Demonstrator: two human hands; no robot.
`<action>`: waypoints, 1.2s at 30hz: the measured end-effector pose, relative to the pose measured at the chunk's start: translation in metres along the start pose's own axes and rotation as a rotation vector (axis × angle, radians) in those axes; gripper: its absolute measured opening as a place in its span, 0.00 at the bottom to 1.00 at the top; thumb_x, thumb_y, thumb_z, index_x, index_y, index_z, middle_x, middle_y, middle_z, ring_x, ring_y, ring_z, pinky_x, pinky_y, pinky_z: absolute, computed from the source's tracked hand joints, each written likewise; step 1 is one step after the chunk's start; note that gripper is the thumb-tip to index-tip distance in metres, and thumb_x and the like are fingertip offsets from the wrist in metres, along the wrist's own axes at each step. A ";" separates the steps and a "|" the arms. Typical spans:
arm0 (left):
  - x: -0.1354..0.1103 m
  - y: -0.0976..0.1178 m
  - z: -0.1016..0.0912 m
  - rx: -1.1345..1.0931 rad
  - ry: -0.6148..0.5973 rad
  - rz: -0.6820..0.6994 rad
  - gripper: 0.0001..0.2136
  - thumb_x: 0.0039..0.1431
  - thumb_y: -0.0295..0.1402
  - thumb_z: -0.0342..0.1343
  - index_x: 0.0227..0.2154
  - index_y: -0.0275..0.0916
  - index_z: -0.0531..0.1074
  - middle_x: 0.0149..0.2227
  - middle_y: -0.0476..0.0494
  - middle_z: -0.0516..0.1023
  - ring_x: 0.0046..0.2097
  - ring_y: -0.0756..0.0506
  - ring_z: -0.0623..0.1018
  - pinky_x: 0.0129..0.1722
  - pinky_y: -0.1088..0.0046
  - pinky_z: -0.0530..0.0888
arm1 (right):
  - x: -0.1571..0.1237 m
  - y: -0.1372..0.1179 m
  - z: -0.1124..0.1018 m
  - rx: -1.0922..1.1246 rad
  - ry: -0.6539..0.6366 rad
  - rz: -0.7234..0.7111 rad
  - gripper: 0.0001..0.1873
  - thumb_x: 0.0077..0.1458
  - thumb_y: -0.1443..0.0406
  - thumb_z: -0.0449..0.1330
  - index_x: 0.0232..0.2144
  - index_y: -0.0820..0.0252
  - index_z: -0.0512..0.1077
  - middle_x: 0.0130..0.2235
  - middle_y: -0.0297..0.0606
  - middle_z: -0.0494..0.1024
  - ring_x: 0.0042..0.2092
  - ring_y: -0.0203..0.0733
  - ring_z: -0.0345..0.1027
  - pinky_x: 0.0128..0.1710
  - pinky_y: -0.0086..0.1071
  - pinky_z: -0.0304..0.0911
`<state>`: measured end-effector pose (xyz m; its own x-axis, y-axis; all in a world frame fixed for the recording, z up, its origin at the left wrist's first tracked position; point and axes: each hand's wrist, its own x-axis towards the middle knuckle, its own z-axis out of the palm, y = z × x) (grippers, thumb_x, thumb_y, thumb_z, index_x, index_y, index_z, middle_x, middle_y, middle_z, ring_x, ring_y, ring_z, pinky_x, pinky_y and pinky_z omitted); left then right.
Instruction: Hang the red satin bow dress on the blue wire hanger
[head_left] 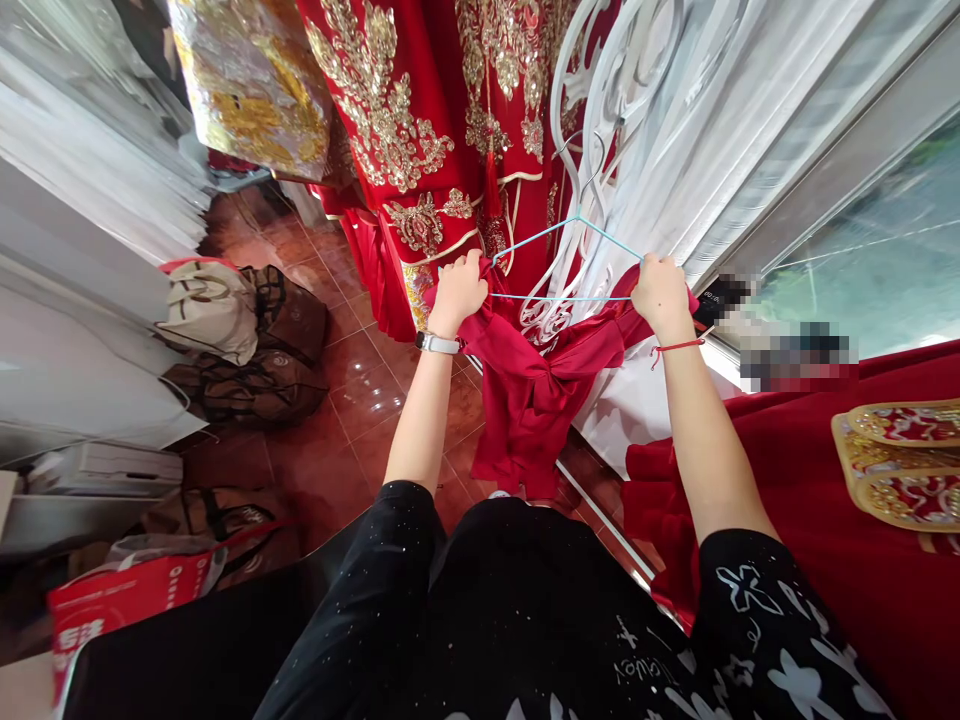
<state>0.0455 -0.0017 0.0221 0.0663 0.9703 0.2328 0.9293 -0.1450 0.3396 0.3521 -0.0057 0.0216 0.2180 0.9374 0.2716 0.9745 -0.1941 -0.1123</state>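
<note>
A plain dark red garment (pixel 534 385) hangs from a thin light blue wire hanger (pixel 564 262) in front of me. My left hand (pixel 457 290), with a watch on its wrist, is closed on the red cloth at the hanger's left end. My right hand (pixel 660 292), a red string round its wrist, is closed on the cloth at the hanger's right end. The hanger's hook reaches up to a white ornate metal rack (pixel 600 110). The garment droops in folds between my arms.
Red dresses with gold embroidery (pixel 420 110) hang behind the rack. Brown bags (pixel 255 350) and a red paper bag (pixel 124 600) sit on the tiled floor at left. Red cloth with gold embroidered pieces (pixel 900 460) lies at right. A window (pixel 862 260) is beyond.
</note>
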 end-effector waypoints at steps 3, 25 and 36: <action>-0.004 -0.001 -0.003 -0.022 0.023 0.012 0.26 0.66 0.26 0.48 0.67 0.34 0.66 0.60 0.29 0.77 0.63 0.34 0.76 0.66 0.52 0.69 | -0.003 -0.003 -0.004 0.002 -0.019 0.005 0.20 0.62 0.76 0.51 0.55 0.72 0.70 0.53 0.61 0.74 0.55 0.59 0.71 0.52 0.45 0.66; -0.013 0.026 0.010 0.068 0.121 -0.161 0.31 0.68 0.30 0.48 0.72 0.26 0.56 0.73 0.16 0.60 0.75 0.24 0.61 0.72 0.41 0.60 | -0.015 -0.024 -0.014 -0.022 0.061 0.135 0.21 0.65 0.77 0.45 0.52 0.70 0.73 0.52 0.60 0.75 0.52 0.55 0.72 0.52 0.43 0.63; -0.012 0.030 0.003 0.090 0.109 -0.200 0.21 0.71 0.27 0.39 0.59 0.27 0.69 0.58 0.19 0.77 0.65 0.31 0.76 0.67 0.53 0.68 | -0.007 -0.014 -0.022 -0.050 -0.004 0.073 0.20 0.64 0.79 0.48 0.50 0.73 0.77 0.48 0.60 0.78 0.52 0.59 0.76 0.50 0.42 0.66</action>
<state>0.0737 -0.0172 0.0271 -0.1569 0.9507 0.2675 0.9491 0.0702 0.3070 0.3380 -0.0156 0.0429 0.2881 0.9215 0.2606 0.9576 -0.2759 -0.0833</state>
